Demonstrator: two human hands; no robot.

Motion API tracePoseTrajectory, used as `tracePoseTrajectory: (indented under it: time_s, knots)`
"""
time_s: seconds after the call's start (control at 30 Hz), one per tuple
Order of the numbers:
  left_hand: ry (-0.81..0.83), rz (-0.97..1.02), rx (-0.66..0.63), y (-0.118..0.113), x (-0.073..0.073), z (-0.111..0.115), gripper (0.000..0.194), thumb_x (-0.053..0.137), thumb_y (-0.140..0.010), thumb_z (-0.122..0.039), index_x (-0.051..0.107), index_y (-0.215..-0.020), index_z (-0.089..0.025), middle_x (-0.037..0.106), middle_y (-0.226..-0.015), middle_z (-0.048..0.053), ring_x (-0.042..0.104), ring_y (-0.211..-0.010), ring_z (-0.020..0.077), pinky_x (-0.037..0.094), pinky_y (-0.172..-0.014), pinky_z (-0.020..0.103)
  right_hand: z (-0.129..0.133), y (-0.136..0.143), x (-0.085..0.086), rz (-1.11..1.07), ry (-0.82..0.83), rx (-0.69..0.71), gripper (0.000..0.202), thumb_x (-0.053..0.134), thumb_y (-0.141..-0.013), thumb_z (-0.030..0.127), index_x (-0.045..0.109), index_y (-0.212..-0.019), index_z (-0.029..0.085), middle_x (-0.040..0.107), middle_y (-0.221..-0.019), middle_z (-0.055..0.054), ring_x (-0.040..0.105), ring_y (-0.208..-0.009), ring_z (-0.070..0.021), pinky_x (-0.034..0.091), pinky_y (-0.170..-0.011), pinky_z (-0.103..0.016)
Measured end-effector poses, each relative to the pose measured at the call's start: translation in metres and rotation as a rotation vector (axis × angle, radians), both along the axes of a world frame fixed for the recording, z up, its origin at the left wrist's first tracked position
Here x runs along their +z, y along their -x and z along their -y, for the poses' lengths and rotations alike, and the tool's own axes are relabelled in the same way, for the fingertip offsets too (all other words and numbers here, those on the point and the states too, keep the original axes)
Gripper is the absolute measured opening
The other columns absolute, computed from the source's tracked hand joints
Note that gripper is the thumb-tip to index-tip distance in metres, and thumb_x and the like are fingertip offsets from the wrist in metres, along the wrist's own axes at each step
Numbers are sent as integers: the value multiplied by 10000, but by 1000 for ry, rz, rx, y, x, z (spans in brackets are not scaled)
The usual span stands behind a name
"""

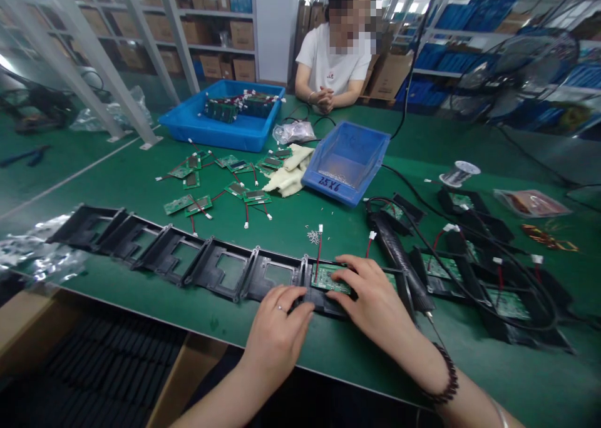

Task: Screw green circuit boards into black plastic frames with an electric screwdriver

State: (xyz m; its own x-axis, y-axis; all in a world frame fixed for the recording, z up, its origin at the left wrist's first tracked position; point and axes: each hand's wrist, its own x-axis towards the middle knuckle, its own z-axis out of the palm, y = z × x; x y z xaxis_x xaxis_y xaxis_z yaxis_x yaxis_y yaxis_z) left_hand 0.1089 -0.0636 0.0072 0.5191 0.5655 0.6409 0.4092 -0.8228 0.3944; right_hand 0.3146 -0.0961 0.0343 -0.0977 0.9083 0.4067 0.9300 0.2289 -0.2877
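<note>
1. A green circuit board (323, 282) with a red wire is laid inside a black case (323, 301), near side of the worktop (173, 312), a bit right of middle.
2. The right hand (378, 293) is held over the board's right part, fingers spread, thumb kept apart; pretty open.
3. The left hand (275, 331) is placed by the case's near left corner, fingers bent; whether anything's gripped can't be told.
4. More empty frames (206, 268) are lined up to the left.
5. A black corded tool (399, 259) is parked just right of the right hand.
6. Tiny screws (313, 235) are piled just beyond the case; farther off, a blue bin (328, 188) and loose boards (237, 190) are seen.
</note>
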Motion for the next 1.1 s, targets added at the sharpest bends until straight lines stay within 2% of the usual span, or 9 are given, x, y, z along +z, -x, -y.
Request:
tracePoseTrajectory:
  time_s: [0.23, 0.53, 0.67, 0.73, 0.8, 0.9, 0.93, 1.03, 1.1]
  knots:
    - [32, -34, -11, 1, 1, 1, 203, 477, -948, -86, 661, -999, -156, 694, -1051, 117, 653, -920, 255, 585, -821, 433, -1, -1, -5, 55, 43, -26, 273, 854, -675, 110, 663, -853, 188, 659, -1139, -145, 602, -1030, -364, 550, -863, -565]
    - [52, -45, -14, -1, -1, 4, 208, 486, -932, -75, 665, -1001, -154, 701, -1060, 122, 656, -915, 257, 578, -830, 446, -5, -2, -12, 27, 35, 26, 239, 737, -791, 114, 702, -1018, 180, 669, -1168, -133, 590, -1100, -345, 530, -933, -554]
    - [20, -16, -30, 8, 9, -3, 196, 492, -949, -100, 673, -988, -166, 717, -1029, 98, 660, -949, 236, 555, -892, 424, -5, -4, -15, 2, 1, 53, 161, 677, -864, 178, 698, -1024, 188, 671, -1161, -136, 592, -1088, -347, 537, -911, -564]
    - [-33, -9, -29, 18, 23, -22, 177, 512, -962, -130, 678, -999, -178, 727, -1010, 80, 660, -968, 221, 529, -944, 419, -4, -6, -16, -18, -33, 74, 152, 624, -918, 251, 685, -1044, 193, 666, -1168, -143, 593, -1083, -343, 545, -890, -563]
    - [-60, -87, 27, 27, 41, -56, 156, 544, -962, -166, 688, -1017, -193, 733, -1018, 70, 657, -990, 218, 504, -979, 425, -2, -6, -16, -59, -77, 81, 202, 575, -957, 331, 665, -1083, 202, 660, -1176, -144, 594, -1085, -332, 552, -877, -551]
    - [97, -471, 192, 32, 65, -123, 143, 597, -942, -203, 705, -1035, -205, 728, -1090, 65, 640, -1070, 235, 480, -1003, 424, -1, -6, -15, -134, -137, 63, 266, 534, -979, 406, 634, -1146, 224, 658, -1191, -127, 595, -1100, -309, 558, -880, -513]
    - [124, -538, 210, 30, 70, -147, 139, 629, -923, -200, 709, -1036, -192, 727, -1095, 75, 641, -1078, 246, 473, -1010, 429, -1, -5, -15, -152, -153, 55, 274, 528, -982, 416, 627, -1160, 232, 661, -1191, -119, 600, -1098, -299, 561, -879, -496]
    - [163, -649, 249, 17, 70, -209, 135, 690, -891, -213, 700, -1009, -149, 716, -1075, 96, 653, -1056, 257, 492, -983, 444, 0, -6, -15, -184, -195, 31, 285, 517, -987, 436, 618, -1176, 249, 681, -1168, -100, 629, -1071, -275, 577, -856, -449]
    - [191, -699, 265, 8, 62, -237, 186, 672, -924, -276, 669, -1056, -144, 689, -1101, 82, 661, -1015, 235, 532, -922, 451, 0, -8, -17, -202, -210, 13, 287, 516, -986, 447, 622, -1174, 258, 694, -1148, -88, 650, -1050, -265, 587, -841, -429]
